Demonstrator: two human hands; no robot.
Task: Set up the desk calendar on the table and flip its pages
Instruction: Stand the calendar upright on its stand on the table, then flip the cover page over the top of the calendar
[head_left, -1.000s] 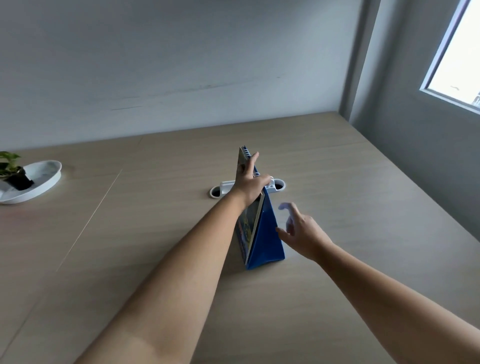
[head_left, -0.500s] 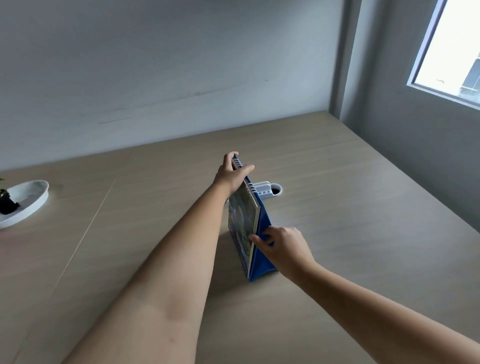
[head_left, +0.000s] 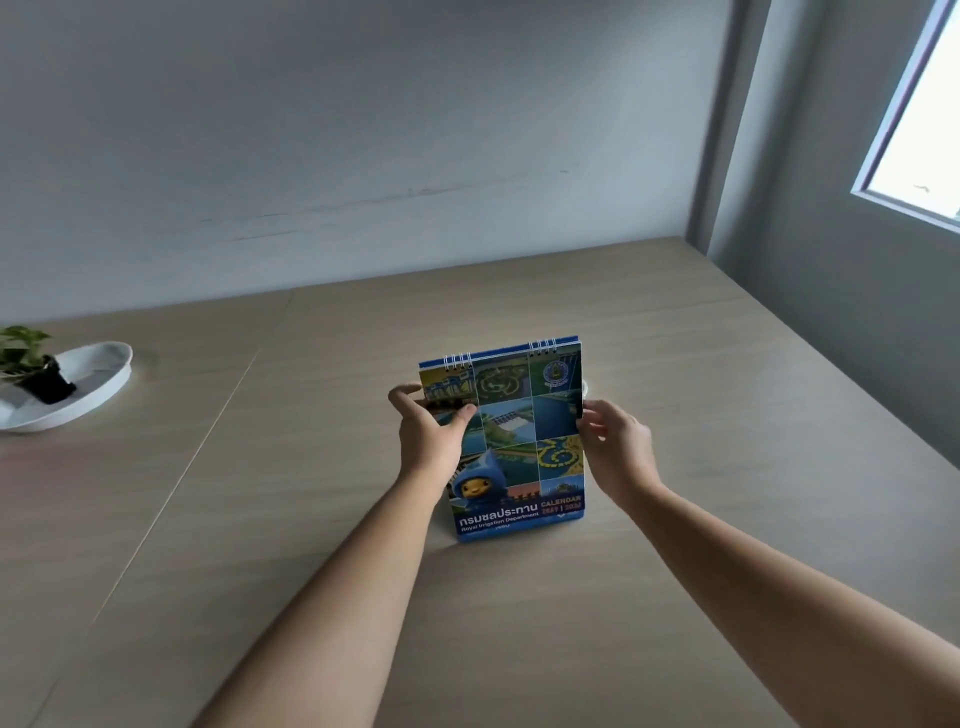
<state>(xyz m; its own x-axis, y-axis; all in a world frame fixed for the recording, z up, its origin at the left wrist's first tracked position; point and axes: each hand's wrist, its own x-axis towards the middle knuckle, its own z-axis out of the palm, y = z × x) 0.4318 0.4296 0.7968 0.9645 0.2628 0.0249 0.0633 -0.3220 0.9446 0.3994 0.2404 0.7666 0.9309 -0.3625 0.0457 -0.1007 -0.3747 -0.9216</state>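
— On the table (head_left: 675, 364), at twelve o'clock from us, the calendar (head_left: 511, 441) stands upright, cover facing us.
— We pinch it by both side edges: left hand (head_left: 428, 441) with thumb on the cover, right hand (head_left: 615, 452) with fingers curled round the edge.
— At ten o'clock, a dish (head_left: 98, 384) holds a plant (head_left: 23, 348).
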